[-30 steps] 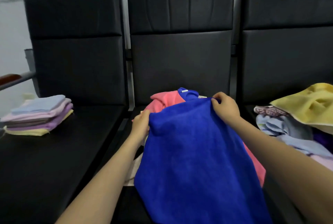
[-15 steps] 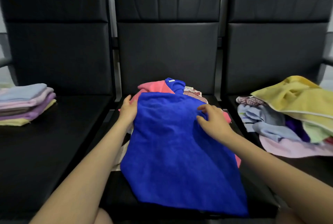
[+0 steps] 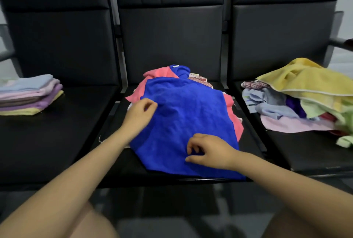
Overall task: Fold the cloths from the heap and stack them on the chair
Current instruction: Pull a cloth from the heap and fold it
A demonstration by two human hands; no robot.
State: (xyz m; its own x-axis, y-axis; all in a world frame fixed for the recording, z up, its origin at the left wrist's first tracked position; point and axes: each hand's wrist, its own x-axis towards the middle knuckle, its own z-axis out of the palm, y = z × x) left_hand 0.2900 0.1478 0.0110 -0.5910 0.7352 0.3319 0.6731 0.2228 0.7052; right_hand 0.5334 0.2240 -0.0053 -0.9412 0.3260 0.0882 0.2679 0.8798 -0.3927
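Observation:
A blue cloth (image 3: 187,115) lies spread over the middle chair's seat (image 3: 118,163), on top of a pink cloth (image 3: 160,73) and a patterned one (image 3: 198,81). My left hand (image 3: 140,116) is at the blue cloth's left edge, its curled fingers pinching the fabric. My right hand (image 3: 208,151) rests on the near part of the blue cloth, fingers curled round a small fold. The heap of loose cloths (image 3: 286,103), topped by a yellow towel (image 3: 309,82), sits on the right chair. A stack of folded cloths (image 3: 30,94) lies on the left chair (image 3: 57,132).
Three black chairs stand side by side with tall backrests (image 3: 170,37). A metal armrest (image 3: 340,42) sticks out at the far right. A light green cloth (image 3: 345,140) hangs off the heap toward the right seat's front. My knees show at the bottom edge.
The blue cloth, held up by its top corners a second ago, now lies flat on the seat. My right hand slid from the far corner down to the near part; my left hand moved slightly nearer.

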